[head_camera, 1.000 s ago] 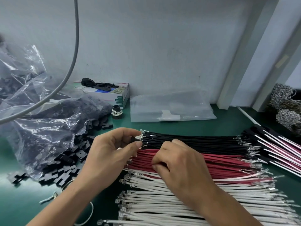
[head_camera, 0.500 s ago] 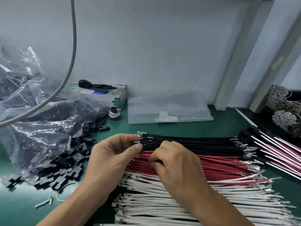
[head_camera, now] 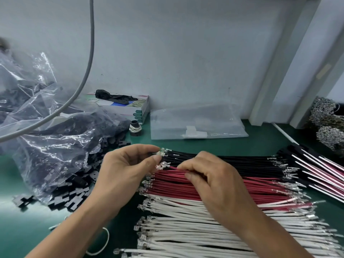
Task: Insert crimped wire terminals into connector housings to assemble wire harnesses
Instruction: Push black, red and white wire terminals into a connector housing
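From the head view, the person's left hand (head_camera: 128, 172) hovered at the left ends of the wire rows, its thumb and forefinger curled together around the metal terminals (head_camera: 161, 153) at the tips of the black wires (head_camera: 232, 162); whether a connector housing sat inside that grip, I could not tell. The right hand (head_camera: 214, 181) lay over the red wires (head_camera: 260, 190), its fingers (head_camera: 183, 167) pinching a single red wire (head_camera: 174, 168) just behind its crimped end, that end lifted toward the left hand. The white wires (head_camera: 186, 229) lay nearest the person, all three colours side by side on the green counter (head_camera: 232, 144). Loose black connector housings (head_camera: 74, 194) spilled from a clear plastic bag (head_camera: 52, 142) to the left. Finished harnesses (head_camera: 316, 170) lay at the far right. A tissue box (head_camera: 128, 107) and a flat clear bag (head_camera: 195, 121) stood against the wall.
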`<state>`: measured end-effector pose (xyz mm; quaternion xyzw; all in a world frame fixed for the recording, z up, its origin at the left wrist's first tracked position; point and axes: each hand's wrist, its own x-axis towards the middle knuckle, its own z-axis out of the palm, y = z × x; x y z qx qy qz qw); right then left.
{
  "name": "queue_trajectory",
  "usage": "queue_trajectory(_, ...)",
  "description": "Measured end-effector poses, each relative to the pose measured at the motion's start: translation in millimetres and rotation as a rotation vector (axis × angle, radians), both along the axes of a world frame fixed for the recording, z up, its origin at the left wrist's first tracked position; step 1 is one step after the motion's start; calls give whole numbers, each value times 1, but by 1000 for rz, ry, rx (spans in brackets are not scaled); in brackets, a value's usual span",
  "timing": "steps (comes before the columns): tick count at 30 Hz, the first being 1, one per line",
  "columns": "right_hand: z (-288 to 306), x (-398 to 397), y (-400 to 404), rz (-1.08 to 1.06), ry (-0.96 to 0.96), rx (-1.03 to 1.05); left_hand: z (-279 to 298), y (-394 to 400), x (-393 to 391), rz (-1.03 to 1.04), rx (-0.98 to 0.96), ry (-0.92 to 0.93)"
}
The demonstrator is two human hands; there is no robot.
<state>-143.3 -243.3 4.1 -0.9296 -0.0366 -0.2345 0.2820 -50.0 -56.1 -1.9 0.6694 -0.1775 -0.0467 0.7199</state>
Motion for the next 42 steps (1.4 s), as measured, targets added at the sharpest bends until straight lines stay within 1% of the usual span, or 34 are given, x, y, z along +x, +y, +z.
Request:
queue_trajectory(4, 1, 0, -2, -46, -107, 38, 3, 4, 3, -80, -88, 152)
queue_trajectory(7, 1, 1, -1, -67, -178, 64, 3, 6, 5, -168, -131, 216)
queue_trajectory(15, 1, 2, -1, -48, -287, 88, 1, 7, 8, -244, -174, 276)
queue_trajectory(22, 0, 2, -2, -28, -307, 100, 2, 7, 7, -269, -186, 307)
queue_trajectory(29, 2, -1, -3, 24, -397, -46, 4, 7, 6, -286, -182, 368)
queue_trajectory(32, 2, -1, -3, 35, -383, -14, 5, 9, 6, -287, -173, 359)
queue_trajectory(37, 1, -1, 1, 21, -282, 53, 6, 6, 0, -239, -158, 318)
queue_trajectory(42, 3, -3, 2, -3, -262, 18, 7, 2, -7, -178, -115, 238)
